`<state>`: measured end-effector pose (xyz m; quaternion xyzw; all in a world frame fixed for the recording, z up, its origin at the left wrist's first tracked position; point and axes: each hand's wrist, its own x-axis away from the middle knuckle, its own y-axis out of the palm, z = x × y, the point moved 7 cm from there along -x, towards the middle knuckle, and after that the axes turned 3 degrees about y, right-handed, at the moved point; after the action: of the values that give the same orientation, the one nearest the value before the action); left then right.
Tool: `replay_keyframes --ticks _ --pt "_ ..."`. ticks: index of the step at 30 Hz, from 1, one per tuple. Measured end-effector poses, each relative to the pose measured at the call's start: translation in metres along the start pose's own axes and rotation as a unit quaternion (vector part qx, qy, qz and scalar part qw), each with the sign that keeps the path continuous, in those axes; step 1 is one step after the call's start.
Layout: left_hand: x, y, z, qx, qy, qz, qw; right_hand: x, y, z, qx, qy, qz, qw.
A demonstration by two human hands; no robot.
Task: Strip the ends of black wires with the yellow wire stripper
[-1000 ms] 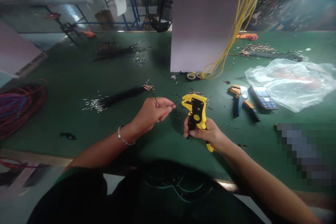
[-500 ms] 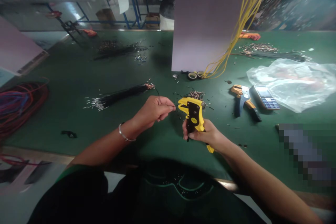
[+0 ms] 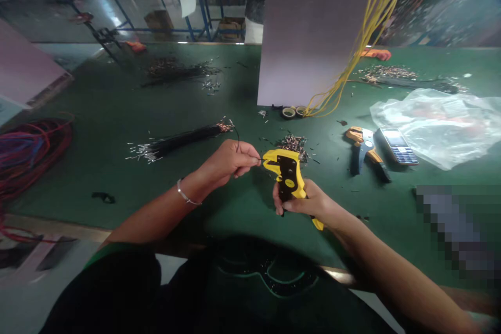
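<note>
Between thumb and fingertips my left hand (image 3: 238, 160) pinches a thin black wire (image 3: 238, 138). One end of the wire loops up behind the hand; the other reaches the jaws of a yellow and black wire stripper (image 3: 287, 173). My right hand (image 3: 303, 199) is wrapped round the stripper's handles. Its jaws look closed at the wire's end, though the contact itself is too small to make out. Behind the stripper lies a heap of short cut wire pieces (image 3: 293, 143). To the left of it rests a bundle of black wires (image 3: 183, 139) with bared ends.
On the right are an orange and blue hand tool (image 3: 365, 151), a keypad phone (image 3: 397, 145) and a clear plastic bag (image 3: 434, 122). Tape rolls (image 3: 288, 112) and yellow wires (image 3: 344, 81) stand by a pale upright panel (image 3: 309, 36). Red and blue cable coils (image 3: 33, 159) lie left.
The stripper's jaws have closed at the wire's end, and its handles have tilted slightly. My left hand keeps its pinch and has barely moved. The whole view has shifted a little.
</note>
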<state>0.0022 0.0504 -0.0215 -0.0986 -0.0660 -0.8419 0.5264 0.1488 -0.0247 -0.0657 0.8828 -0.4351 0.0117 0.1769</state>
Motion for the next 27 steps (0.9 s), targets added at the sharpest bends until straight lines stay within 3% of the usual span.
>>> replay_keyframes --ticks 8,16,27 --pt "-0.002 0.0 -0.002 -0.014 -0.035 -0.043 0.998 0.001 0.002 0.004 -0.038 0.006 -0.025 0.999" --pt "-0.004 0.001 -0.004 0.001 -0.028 -0.088 0.996 0.004 0.003 0.011 -0.045 0.027 -0.021 0.998" --pt "-0.003 -0.001 -0.001 -0.011 -0.022 -0.088 0.996 0.006 0.008 0.011 -0.036 0.037 -0.02 0.998"
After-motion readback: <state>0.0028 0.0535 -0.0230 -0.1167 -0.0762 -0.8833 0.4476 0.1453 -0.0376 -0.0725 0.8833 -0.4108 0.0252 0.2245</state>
